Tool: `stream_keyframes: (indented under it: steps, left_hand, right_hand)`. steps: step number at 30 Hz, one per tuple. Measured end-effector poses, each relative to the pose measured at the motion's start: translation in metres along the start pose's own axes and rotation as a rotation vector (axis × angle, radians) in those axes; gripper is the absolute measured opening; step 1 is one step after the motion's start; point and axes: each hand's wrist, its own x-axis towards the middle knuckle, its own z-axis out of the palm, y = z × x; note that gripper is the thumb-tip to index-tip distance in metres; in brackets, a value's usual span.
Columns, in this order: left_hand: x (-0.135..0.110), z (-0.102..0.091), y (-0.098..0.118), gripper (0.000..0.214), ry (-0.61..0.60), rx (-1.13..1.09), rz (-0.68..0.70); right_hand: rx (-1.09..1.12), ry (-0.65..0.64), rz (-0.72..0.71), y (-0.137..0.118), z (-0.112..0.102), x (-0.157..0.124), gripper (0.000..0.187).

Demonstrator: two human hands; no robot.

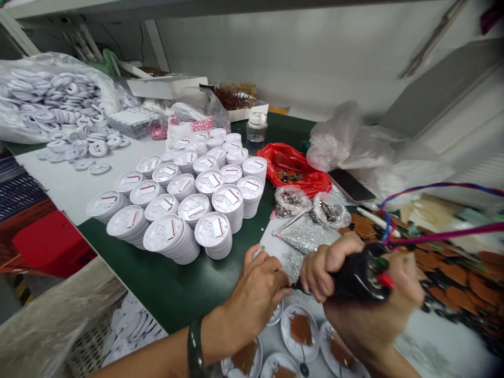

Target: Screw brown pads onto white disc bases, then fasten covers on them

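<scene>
Head view: the right hand (350, 317) wraps closed around a black corded driver (354, 273), presumably for steadiness; the left hand (260, 289) curls at its tip, any held item indiscernible. White dishes (289, 340) bearing brown boards (301, 328) lie below, seemingly for easy reach.

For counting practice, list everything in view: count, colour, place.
Disc stacks: many, white, centre
Round parts: many, white, far left
Bottle: one, clear, behind stacks
Bag: one, red, beside stacks
Pouches: two, clear, before red bag
Plastic bags: several, clear, back right
Phone: one, dark, right
Boards: many, brown, far right
Dishes: several, white, beneath hands
Table: one, green, beneath stacks
Tool: one, black, right hand
Bangle: one, dark, left wrist
Left hand: one, near tool tip
Right hand: one, around tool
</scene>
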Motion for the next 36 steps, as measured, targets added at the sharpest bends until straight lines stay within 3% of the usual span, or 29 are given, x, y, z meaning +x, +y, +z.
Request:
stream_keyframes:
  steps: [10, 20, 25, 36]
  left_hand:
    - [0.003, 0.020, -0.027, 0.015, 0.017, 0.061, 0.037]
    - [-0.011, -0.014, -0.013, 0.007, 0.038, -0.159, 0.035]
    - [-0.025, -0.019, -0.014, 0.008, 0.008, -0.198, 0.003]
    - [-0.032, -0.023, -0.014, 0.012, 0.072, -0.270, -0.006]
  right_hand:
    - [-0.005, 0.037, -0.045, -0.006, -0.003, 0.005, 0.055]
    - [0.053, -0.028, -0.027, -0.004, 0.014, 0.004, 0.057]
    - [0.067, -0.049, 0.012, -0.005, 0.021, 0.003, 0.058]
    - [0.123, -0.010, 0.055, -0.008, 0.028, 0.003, 0.056]
